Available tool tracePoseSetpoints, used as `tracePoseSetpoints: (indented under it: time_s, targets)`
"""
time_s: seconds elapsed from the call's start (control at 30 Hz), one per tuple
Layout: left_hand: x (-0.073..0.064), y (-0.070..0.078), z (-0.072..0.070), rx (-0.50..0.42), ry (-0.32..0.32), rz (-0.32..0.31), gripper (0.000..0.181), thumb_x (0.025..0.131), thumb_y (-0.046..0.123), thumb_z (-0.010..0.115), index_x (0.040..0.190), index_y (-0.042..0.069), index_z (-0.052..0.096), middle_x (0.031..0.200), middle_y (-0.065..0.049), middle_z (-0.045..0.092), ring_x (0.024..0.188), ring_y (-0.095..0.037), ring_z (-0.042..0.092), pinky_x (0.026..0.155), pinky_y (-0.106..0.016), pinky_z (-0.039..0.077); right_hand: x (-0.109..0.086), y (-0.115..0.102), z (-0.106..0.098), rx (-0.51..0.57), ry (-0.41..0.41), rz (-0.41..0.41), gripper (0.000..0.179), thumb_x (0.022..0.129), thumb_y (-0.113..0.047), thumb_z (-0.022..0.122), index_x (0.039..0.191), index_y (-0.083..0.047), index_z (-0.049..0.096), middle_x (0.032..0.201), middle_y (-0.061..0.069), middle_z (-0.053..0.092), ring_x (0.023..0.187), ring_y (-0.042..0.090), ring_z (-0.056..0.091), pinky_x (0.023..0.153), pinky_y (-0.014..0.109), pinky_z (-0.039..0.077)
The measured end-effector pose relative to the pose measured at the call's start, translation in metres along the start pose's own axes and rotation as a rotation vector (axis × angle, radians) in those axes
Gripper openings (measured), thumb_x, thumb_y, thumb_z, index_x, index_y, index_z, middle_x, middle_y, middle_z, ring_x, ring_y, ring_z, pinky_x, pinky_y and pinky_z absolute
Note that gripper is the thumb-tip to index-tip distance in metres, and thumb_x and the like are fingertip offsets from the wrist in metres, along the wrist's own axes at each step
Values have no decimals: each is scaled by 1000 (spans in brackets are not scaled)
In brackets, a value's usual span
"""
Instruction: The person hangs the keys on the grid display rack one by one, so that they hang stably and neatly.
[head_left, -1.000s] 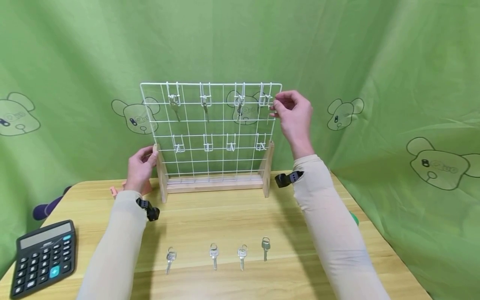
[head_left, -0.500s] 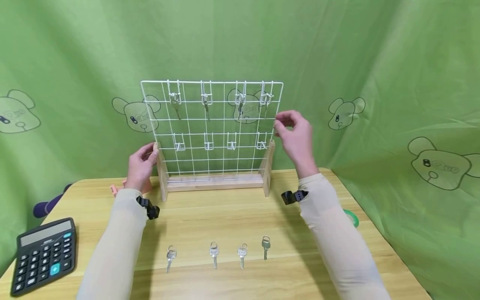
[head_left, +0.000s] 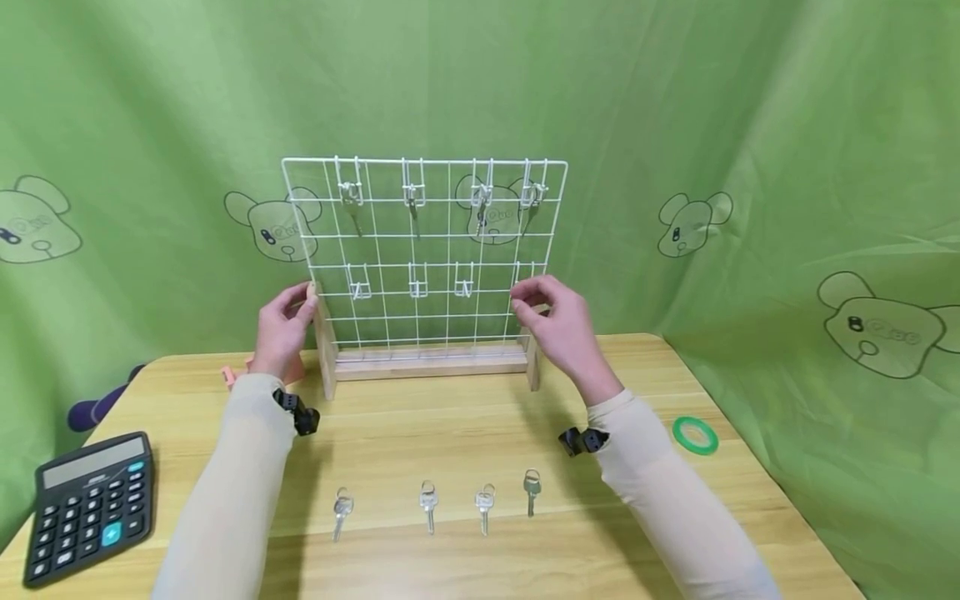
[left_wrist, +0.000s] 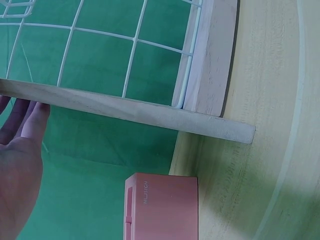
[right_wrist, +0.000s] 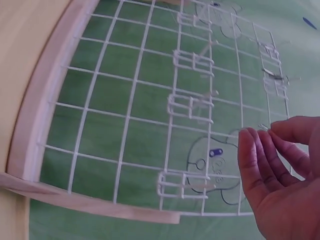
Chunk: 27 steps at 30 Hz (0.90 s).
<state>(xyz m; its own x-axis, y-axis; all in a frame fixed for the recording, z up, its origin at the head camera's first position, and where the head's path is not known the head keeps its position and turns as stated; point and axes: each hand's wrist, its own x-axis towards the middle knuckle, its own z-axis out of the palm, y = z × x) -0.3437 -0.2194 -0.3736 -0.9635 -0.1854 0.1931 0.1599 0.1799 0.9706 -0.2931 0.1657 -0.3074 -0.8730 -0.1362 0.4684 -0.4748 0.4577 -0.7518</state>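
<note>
A white wire grid rack [head_left: 448,304] stands on wooden legs, with two rows of hooks. Keys hang on the upper hooks, one of them a key [head_left: 413,208] near the middle. My left hand [head_left: 282,327] grips the rack's left wooden leg [left_wrist: 125,110] near its top, thumb in front and fingers behind. My right hand [head_left: 558,321] is in front of the lower right of the grid, fingers loosely bent, nothing seen between them; it covers the lower right hook in the head view. On the table lie several keys in a row, among them a key [head_left: 428,504] and a darker key [head_left: 532,492].
A black calculator [head_left: 90,508] lies at the left on the wooden table [head_left: 420,433]. Behind my left hand is a pink box [left_wrist: 165,205]. A green ring-shaped roll [head_left: 678,433] lies at the right. Green cloth [head_left: 750,100] hangs around the table.
My right hand has come down from the upper right hook, where a key hangs, to the lower right of the grid. My left hand stays on the rack's leg.
</note>
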Motion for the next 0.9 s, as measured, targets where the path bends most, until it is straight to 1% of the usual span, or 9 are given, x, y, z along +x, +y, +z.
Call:
tracePoseSetpoints:
  time_s: [0.17, 0.3, 0.43, 0.57, 0.63, 0.7, 0.83, 0.9]
  targets:
    - [0, 0, -1, -3, -10, -12, 49, 101, 24, 55, 147, 11, 44, 147, -11, 45, 130, -24, 46, 107, -31, 42, -11, 3, 13, -44, -87, -16, 16, 92, -6, 66, 108, -3, 66, 97, 4, 63, 89, 19, 59, 80, 34, 56]
    - [0, 0, -2, -15, -18, -17, 49, 101, 24, 56, 147, 11, 43, 147, -10, 45, 130, -23, 47, 107, -30, 42, -20, 2, 25, -66, -191, -26, 14, 92, -6, 67, 106, -6, 67, 98, 2, 64, 89, 18, 60, 79, 32, 57]
    - [1, 0, -2, -15, -20, -15, 50, 101, 25, 57, 147, 11, 44, 147, -10, 46, 129, -22, 47, 107, -30, 42, -27, -1, 36, -53, -298, -32, 14, 92, -8, 67, 107, -6, 68, 101, 3, 65, 92, 17, 61, 80, 32, 57]
    - [3, 0, -2, -15, -18, -14, 49, 101, 24, 57, 146, 11, 44, 146, -10, 46, 129, -22, 47, 106, -30, 42, -35, -4, 48, -39, -388, -46, 16, 93, -9, 67, 109, -5, 68, 101, 1, 66, 93, 15, 61, 81, 30, 57]
    - [3, 0, -1, -14, -17, -14, 49, 101, 23, 57, 146, 10, 44, 146, -10, 46, 129, -22, 47, 106, -30, 42, -38, -4, 55, -44, -422, -59, 15, 93, -9, 67, 107, -8, 69, 100, -1, 66, 93, 13, 61, 80, 27, 57]
    - [3, -1, -1, -11, -17, -11, 49, 101, 23, 57, 146, 10, 44, 146, -10, 47, 128, -22, 47, 106, -31, 43, -42, -4, 63, -49, -451, -76, 14, 92, -9, 68, 106, -9, 69, 100, -1, 66, 93, 13, 61, 80, 26, 56]
    - [2, -1, -1, -9, -13, -13, 49, 101, 25, 57, 146, 10, 44, 146, -11, 47, 129, -24, 47, 107, -32, 42, -47, -4, 79, -37, -500, -94, 14, 91, -7, 69, 105, -7, 68, 103, 5, 65, 97, 17, 61, 82, 27, 55]
    - [3, -2, -2, -9, -13, -17, 50, 100, 25, 57, 146, 10, 44, 146, -11, 47, 129, -23, 47, 107, -32, 42, -50, -5, 88, -35, -524, -92, 15, 91, -6, 69, 106, -6, 68, 104, 6, 64, 98, 17, 60, 83, 28, 55]
